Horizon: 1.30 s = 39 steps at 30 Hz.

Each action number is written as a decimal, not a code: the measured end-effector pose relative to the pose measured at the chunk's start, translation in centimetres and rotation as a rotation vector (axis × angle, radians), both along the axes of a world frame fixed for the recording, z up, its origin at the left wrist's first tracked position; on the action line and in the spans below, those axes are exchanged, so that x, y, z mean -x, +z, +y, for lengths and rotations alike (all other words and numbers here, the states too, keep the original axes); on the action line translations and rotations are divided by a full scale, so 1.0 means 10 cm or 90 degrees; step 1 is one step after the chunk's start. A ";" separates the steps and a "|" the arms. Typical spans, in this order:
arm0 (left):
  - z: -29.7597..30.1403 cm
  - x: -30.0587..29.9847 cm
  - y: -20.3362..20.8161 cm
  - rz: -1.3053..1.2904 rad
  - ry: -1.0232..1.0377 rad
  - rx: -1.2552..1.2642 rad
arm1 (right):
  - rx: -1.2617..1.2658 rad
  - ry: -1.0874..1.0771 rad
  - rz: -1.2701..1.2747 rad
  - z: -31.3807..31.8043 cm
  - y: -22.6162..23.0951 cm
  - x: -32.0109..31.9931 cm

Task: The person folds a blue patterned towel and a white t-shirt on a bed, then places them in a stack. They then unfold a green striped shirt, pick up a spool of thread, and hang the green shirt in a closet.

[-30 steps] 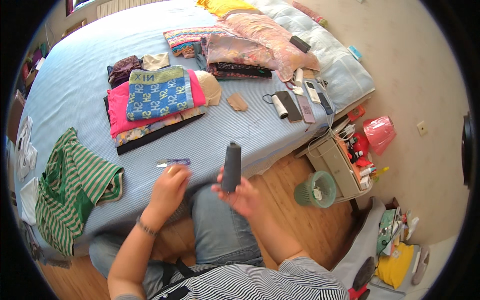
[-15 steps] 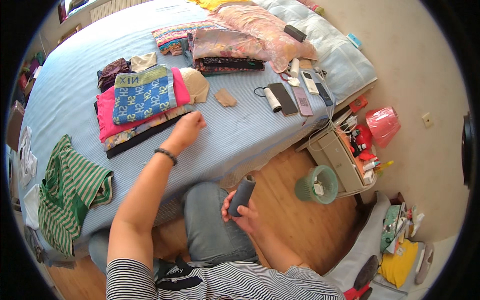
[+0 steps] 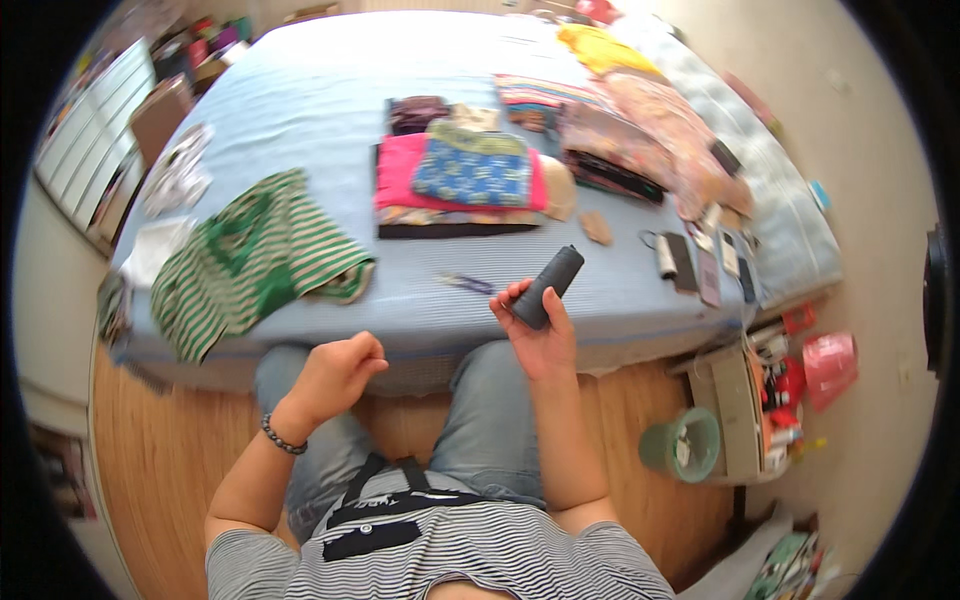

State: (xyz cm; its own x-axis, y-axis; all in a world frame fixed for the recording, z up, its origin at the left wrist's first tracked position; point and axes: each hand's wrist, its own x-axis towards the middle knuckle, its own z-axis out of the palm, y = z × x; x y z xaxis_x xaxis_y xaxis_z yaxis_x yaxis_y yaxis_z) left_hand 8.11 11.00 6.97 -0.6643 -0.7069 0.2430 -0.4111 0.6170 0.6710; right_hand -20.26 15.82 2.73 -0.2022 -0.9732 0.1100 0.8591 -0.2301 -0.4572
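My right hand [image 3: 540, 325] is wrapped round a dark grey spool of thread [image 3: 550, 287], tilted up and to the right over the bed's front edge. Over my left thigh, my left hand [image 3: 340, 372] is closed, fingers and thumb pressed together; anything in them is too small to see. Just left of the spool, on the bed, lies what looks like a small pair of scissors [image 3: 466, 283] with purplish handles, blurred. A green and beige striped garment [image 3: 262, 260] is spread crumpled on the bed beyond my left hand.
A folded stack with a pink cloth [image 3: 400, 170] and blue patterned cloth [image 3: 470, 172] sits mid-bed, beside a tan scrap [image 3: 596, 228]. Folded floral fabric [image 3: 615, 135] and phones [image 3: 708, 275] lie to the right. A green bin [image 3: 655, 452] stands by the bedside cabinet [image 3: 725, 400].
The view has swung left. My left hand has drawn back from beside the stack to above my lap, and the scissors now show. My right hand has raised the spool from my knee.
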 end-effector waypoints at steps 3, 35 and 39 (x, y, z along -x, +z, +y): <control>0.33 -0.82 0.04 0.005 0.137 -0.122 | -0.073 0.142 0.090 0.04 0.07 -0.57; 0.88 -1.80 -0.84 0.946 0.192 -0.736 | -0.021 0.301 0.931 0.24 0.02 -2.66; 0.91 -1.80 -0.86 1.009 0.162 -0.803 | 0.087 0.227 0.986 0.29 0.07 -2.72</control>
State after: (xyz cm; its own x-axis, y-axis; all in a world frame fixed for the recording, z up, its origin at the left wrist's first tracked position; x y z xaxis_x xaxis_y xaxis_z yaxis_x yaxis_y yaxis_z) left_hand 26.13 20.13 -1.61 -0.2871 -0.9350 -0.2080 0.8590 -0.3474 0.3761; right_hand 6.99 18.67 3.43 0.4085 -0.9101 0.0694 -0.3787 -0.2382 -0.8943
